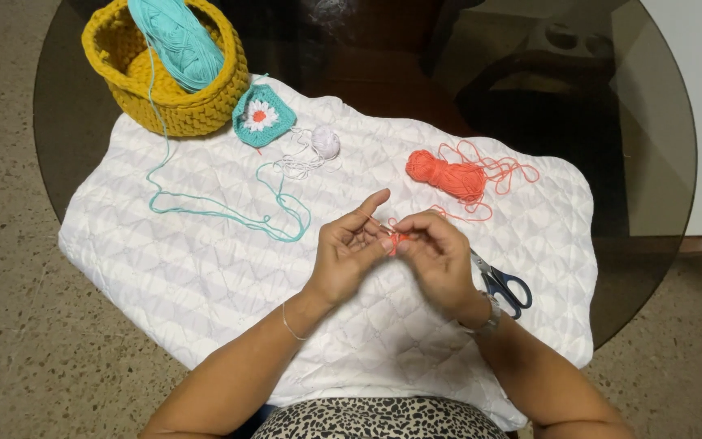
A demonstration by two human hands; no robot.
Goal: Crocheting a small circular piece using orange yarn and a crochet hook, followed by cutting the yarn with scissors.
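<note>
Working a small orange stitch piece (397, 238) between both hands, the person holds it just above the white quilted mat (205, 268), near the mat's middle. The left hand (348, 254) pinches the piece with thumb and fingers, its index finger raised to carry the strand. The right hand (436, 252) closes on the piece from the other side; a thin hook seems to sit in it, but that is too small to tell for sure. The hands are together, fingertips touching around the orange bit.

To do this step well, I judge the strand should stay lightly taut over the raised finger, with the pinch close to the working loop so it does not twist.

An orange strand runs from the piece back to the orange yarn ball (447, 174), which lies on the mat beyond the right hand amid loose loops. Scissors (501, 284) lie on the mat just beside the right wrist. Farther back on the mat sit a little white yarn bundle (323, 142) and a teal square with a daisy (262, 116). A teal strand (229, 213) trails across the mat to a yellow basket (174, 102) at the mat's far left corner, holding a teal skein (176, 41).
</note>
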